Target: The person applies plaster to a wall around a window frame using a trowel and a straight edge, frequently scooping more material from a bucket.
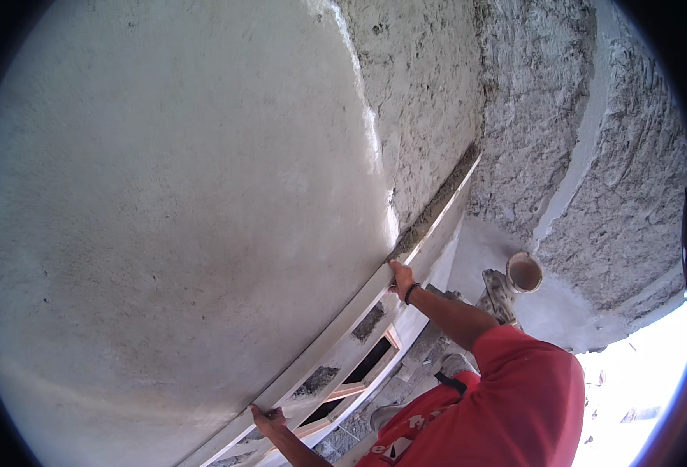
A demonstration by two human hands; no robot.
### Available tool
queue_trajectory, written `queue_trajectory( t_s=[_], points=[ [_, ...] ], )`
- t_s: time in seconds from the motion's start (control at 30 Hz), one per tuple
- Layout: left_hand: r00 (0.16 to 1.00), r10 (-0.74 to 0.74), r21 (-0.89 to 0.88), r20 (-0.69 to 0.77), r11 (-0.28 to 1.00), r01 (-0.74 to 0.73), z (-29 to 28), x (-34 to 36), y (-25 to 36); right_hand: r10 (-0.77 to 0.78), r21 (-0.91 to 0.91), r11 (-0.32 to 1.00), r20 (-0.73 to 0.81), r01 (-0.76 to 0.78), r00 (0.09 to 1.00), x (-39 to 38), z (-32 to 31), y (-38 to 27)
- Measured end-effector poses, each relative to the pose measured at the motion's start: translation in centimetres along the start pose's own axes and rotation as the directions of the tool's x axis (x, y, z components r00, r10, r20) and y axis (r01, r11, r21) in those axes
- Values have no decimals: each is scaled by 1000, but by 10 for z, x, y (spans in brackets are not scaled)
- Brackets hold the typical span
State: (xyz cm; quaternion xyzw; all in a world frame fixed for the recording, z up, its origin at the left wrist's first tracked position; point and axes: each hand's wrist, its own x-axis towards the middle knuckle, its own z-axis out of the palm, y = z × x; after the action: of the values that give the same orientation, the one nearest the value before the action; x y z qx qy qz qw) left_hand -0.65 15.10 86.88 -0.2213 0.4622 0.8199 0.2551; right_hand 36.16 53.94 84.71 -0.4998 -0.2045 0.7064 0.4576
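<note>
Your left hand point(268, 421) and right hand point(400, 280) grasp a long board point(332, 333), slanting along the plastered wall point(203, 202); you're apparently steadying it, and the next move calls for even pressure.

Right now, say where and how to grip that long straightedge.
Probably grip the straightedge at two spread spots on its bare lower stretch, from the side away from the plastered wall: it is long, lies along the wall, and mortar coats its upper end.
</note>
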Motion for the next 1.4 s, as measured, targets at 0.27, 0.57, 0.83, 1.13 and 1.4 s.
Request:
queue_trajectory(
  t_s=[0.27,0.57,0.83,1.13,1.4],
  points=[
    [969,174,-75,175,984,-163,30,-44,72,-388,14,921,-57,390,920,-80,77,-103],
    [979,137,-1,152,990,-139,78,-110,101,-382,18,924,97,382,919,-154,106,-197],
    [989,32,57,146,997,-41,41,-50,81,-300,-32,953,35,301,953,-103,78,-123],
    [961,189,-27,202,982,-188,33,-29,70,-260,-78,963,-13,258,966,-77,62,-78],
    [937,324,-90,131,945,-314,102,-126,149,-628,97,778,89,621,773,-158,134,-210]
  ],
)
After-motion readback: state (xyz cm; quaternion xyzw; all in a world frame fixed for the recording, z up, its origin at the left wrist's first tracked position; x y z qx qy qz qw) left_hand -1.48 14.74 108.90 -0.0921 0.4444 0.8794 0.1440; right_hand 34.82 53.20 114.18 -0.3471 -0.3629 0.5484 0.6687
